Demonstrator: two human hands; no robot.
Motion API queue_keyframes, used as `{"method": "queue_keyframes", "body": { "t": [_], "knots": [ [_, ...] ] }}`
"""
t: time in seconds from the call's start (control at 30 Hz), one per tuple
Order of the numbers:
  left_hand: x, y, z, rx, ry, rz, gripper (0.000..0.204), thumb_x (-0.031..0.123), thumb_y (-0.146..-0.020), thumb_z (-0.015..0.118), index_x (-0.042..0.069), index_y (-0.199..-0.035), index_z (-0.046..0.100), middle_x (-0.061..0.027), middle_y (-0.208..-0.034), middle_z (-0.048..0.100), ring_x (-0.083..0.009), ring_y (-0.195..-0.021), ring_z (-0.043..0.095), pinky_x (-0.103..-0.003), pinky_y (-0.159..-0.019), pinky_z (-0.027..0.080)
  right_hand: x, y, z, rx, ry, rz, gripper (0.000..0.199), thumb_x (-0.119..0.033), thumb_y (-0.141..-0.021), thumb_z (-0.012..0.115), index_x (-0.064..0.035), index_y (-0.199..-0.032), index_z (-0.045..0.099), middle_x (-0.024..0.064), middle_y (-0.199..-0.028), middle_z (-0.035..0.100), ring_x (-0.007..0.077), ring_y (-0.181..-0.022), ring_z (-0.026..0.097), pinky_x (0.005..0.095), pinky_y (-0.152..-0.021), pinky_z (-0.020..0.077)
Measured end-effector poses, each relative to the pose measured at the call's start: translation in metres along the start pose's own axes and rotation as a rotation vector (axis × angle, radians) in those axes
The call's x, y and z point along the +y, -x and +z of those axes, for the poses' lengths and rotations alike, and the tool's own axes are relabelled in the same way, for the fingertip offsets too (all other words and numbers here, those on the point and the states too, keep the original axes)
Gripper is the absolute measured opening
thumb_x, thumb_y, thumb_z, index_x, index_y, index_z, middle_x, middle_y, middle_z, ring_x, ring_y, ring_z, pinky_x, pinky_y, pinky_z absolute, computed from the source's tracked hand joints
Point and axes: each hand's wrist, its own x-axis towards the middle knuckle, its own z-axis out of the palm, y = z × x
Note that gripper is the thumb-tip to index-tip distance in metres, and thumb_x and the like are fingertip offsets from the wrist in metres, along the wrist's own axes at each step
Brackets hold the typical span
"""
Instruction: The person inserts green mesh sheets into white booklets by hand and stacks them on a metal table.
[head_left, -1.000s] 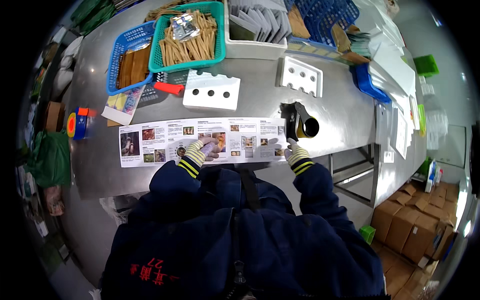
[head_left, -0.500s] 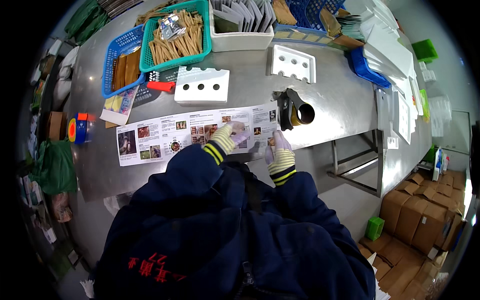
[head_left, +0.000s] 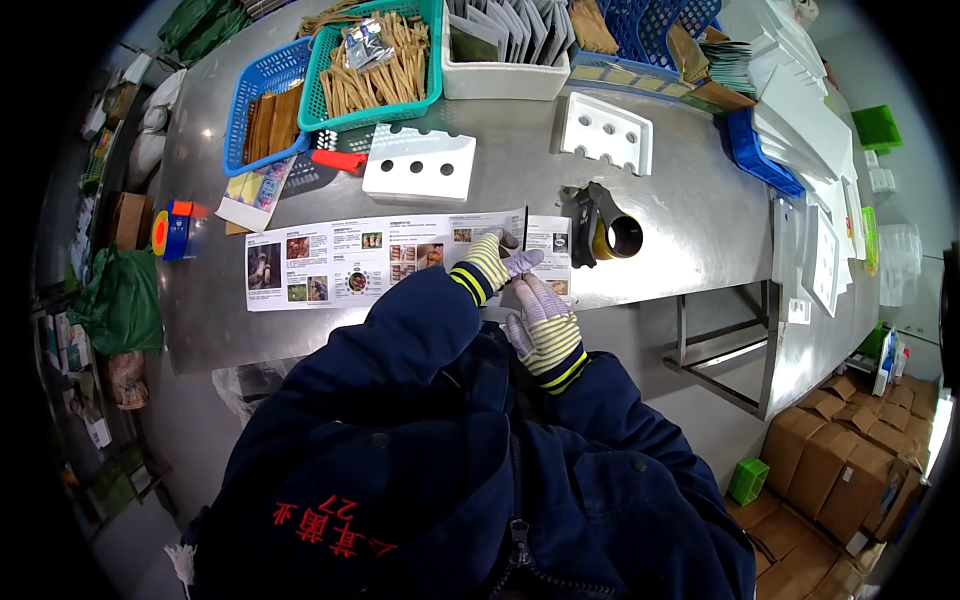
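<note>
Left hand, pale yellow-striped glove, slants rightward over the long white printed paper sheet on the grey metal worktop. Right hand, matching glove, angled up-left, fingers at sheet's lower edge. Grip of either hand's fingers: cannot tell.

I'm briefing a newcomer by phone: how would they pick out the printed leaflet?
Go to the metal table, at the wearer's edge. The printed leaflet is the long white strip by the left hand and right hand. Unlike the holed white foam block beyond, it bears colour photos and text.
</note>
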Motion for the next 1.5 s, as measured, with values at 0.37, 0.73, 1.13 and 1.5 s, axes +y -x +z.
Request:
{"method": "queue_keyframes", "body": {
  "t": [0.37, 0.73, 1.13, 1.5],
  "knots": [
    [-0.051, -0.025, -0.03, 0.043, -0.122, -0.103, 0.047, 0.024, -0.084, 0.065, -0.002, -0.12, 0.051, -0.013, -0.106, 0.062, -0.0178, -0.094, 0.058, -0.029, -0.084, 0.047, 0.026, -0.009, -0.019, 0.062, 0.041, 0.112, 0.055, -0.012, -0.077, 0.063, 0.0001, -0.127, 0.042, 0.0251, -0.12, 0.049, 0.0361, -0.107, 0.051, 0.0419, -0.091, 0.0428],
    [-0.108, -0.043, -0.079, 0.123, -0.482, -0.336, 0.052, 0.027, -0.075, 0.073, 0.003, -0.117, 0.052, -0.0187, -0.114, 0.056, -0.0296, -0.102, 0.054, -0.042, -0.085, 0.047, 0.092, -0.063, 0.124, -0.23, -0.746, 0.911, 0.032, -0.026, -0.079, 0.07, -0.0004, -0.097, 0.066, 0.0095, -0.087, 0.067, 0.0166, -0.075, 0.06, 0.0307, -0.071, 0.0472],
    [0.133, 0.081, -0.127, 0.186, -0.31, 0.672, 0.033, 0.034, -0.085, 0.062, 0.001, -0.085, 0.064, -0.0077, -0.075, 0.061, -0.0201, -0.069, 0.058, -0.029, -0.066, 0.045, -0.029, -0.103, -0.037, -0.003, -0.201, -0.148, 0.025, -0.027, -0.09, 0.053, -0.0023, -0.092, 0.06, 0.0136, -0.07, 0.058, 0.0313, -0.066, 0.058, 0.0381, -0.059, 0.0445],
    [0.161, 0.1, -0.136, 0.515, -0.293, 0.697, 0.03, 0.032, -0.083, 0.065, 0.001, -0.084, 0.066, -0.0099, -0.067, 0.062, -0.0177, -0.062, 0.057, -0.031, -0.06, 0.045, -0.063, -0.143, -0.07, 0.183, -0.399, -0.033, 0.035, -0.031, -0.089, 0.057, -0.0011, -0.108, 0.057, 0.0186, -0.093, 0.062, 0.0329, -0.085, 0.062, 0.0358, -0.074, 0.0474]
  ]
}}
